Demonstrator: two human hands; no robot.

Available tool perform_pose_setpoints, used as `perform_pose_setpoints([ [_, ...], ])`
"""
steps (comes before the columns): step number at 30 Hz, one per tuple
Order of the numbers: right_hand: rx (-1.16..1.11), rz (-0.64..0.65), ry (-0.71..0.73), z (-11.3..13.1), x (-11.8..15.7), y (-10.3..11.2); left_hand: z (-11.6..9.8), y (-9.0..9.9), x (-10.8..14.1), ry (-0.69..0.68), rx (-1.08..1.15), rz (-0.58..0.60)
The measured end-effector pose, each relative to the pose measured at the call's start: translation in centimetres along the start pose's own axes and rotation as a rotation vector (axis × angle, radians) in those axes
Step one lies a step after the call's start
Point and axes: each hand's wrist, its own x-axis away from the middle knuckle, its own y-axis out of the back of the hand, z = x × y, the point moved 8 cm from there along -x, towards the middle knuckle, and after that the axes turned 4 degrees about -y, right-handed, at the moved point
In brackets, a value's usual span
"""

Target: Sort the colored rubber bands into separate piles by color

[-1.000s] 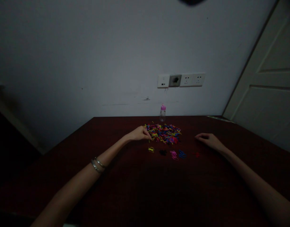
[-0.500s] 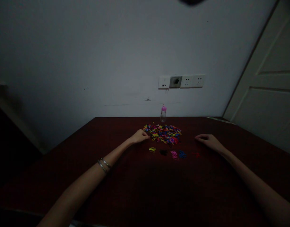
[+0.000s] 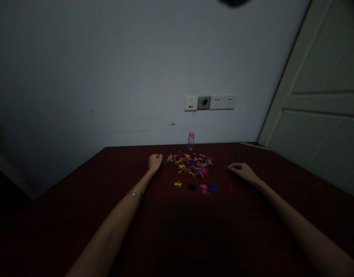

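Observation:
My left hand (image 3: pixel 155 162) rests in a closed fist on the table, left of a loose heap of coloured rubber bands (image 3: pixel 191 163) and apart from it. Its curled fingers hide whatever may be inside. To the right of the heap, my right hand (image 3: pixel 241 171) has thumb and fingers pressed together at the tips; it is too dark to see anything between them. In front of the heap lie small sorted clusters in a row: yellow bands (image 3: pixel 178 184), black bands (image 3: pixel 191 187), pink bands (image 3: pixel 204 189), blue bands (image 3: pixel 213 187) and red bands (image 3: pixel 228 187).
A small clear bottle with a pink top (image 3: pixel 191 141) stands behind the heap, near the wall. The dark red table (image 3: pixel 177 238) reaches the wall, which carries a row of sockets (image 3: pixel 222 102). A pale door (image 3: pixel 318 127) is at the right.
My left hand has drawn away from the heap's left edge and turned into a fist. My right hand keeps its place and pinch. The view has swung slightly right.

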Motion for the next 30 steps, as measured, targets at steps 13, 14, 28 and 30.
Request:
perform_pose_setpoints([
  [13,-0.064,0.2,0.134,6.9,2.4,-3.0,1.4,-0.3,-0.5,-0.011,0.151,-0.038],
  [14,-0.035,0.208,0.177,8.0,2.8,-3.5,1.4,-0.3,-0.5,-0.016,0.154,-0.037],
  [28,0.373,0.192,0.448,12.4,4.5,-5.5,1.0,-1.0,-0.4,-0.037,0.114,0.025],
  [30,0.39,0.196,0.456,12.5,4.6,-5.5,0.9,-0.9,-0.4,-0.034,0.105,0.029],
])
